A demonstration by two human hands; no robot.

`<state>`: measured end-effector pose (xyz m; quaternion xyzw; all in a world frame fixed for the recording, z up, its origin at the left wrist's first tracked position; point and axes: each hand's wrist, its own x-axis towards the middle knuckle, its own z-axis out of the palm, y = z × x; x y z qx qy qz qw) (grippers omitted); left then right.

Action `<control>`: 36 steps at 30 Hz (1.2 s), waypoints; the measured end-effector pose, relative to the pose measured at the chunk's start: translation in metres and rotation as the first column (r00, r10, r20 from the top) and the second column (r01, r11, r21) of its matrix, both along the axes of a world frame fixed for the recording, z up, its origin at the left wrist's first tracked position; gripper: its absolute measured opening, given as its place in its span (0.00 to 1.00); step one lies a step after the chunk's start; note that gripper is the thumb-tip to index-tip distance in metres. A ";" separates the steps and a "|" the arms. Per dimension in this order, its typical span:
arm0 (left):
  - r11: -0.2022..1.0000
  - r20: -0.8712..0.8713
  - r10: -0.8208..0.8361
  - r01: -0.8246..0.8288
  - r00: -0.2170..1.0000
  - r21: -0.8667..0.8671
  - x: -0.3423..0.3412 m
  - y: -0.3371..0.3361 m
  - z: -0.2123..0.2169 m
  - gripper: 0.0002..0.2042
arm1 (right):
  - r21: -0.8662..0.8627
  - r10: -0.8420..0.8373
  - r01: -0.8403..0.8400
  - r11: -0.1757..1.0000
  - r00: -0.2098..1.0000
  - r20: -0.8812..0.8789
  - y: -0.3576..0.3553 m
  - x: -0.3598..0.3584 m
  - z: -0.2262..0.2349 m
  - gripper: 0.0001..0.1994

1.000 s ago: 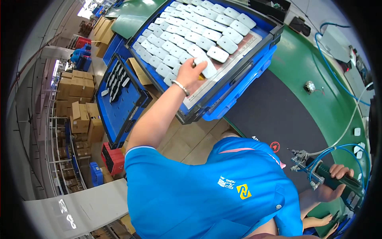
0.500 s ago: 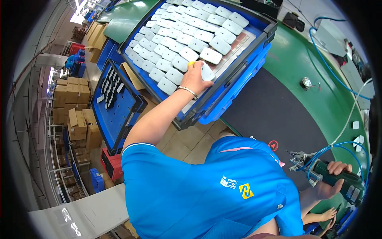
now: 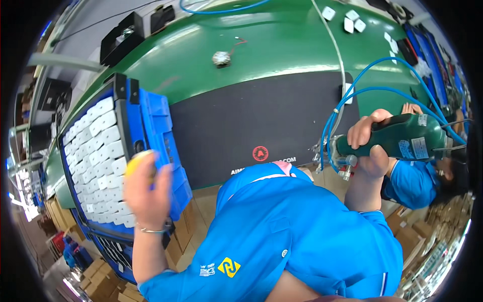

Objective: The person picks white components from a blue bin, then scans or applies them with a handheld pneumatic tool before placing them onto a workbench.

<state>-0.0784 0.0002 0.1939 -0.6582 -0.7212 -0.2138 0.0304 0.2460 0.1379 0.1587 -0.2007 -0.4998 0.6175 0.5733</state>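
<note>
Workbench: the green bench (image 3: 282, 45) and black mat (image 3: 261, 116) now fill the view, where a second ago the crate did.
Crate: the blue crate (image 3: 156, 131) of white adapters (image 3: 98, 161) sits at the left.
Left hand: the left hand (image 3: 146, 194) has pulled back off the rows, curled, yellow fingertip cover up; whether it took an adapter, I cannot tell.
Right hand: the right hand (image 3: 370, 146) stays wrapped around the green power screwdriver (image 3: 397, 141), blue hoses (image 3: 362, 95) trailing.
</note>
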 end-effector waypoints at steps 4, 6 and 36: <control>0.878 0.191 -0.450 0.471 0.873 -0.083 0.118 0.115 -0.070 0.16 | -0.006 -0.079 0.080 0.997 0.996 0.038 0.002 0.041 -0.004 0.26; 0.836 0.430 -0.421 0.525 0.798 -0.156 0.175 0.158 -0.126 0.18 | 0.006 -0.099 0.099 0.995 0.992 0.074 0.004 0.057 0.003 0.26; 0.725 0.828 0.529 0.407 0.188 -0.555 0.129 0.100 -0.192 0.19 | 0.048 0.008 -0.015 0.999 0.989 0.145 0.028 0.022 -0.015 0.26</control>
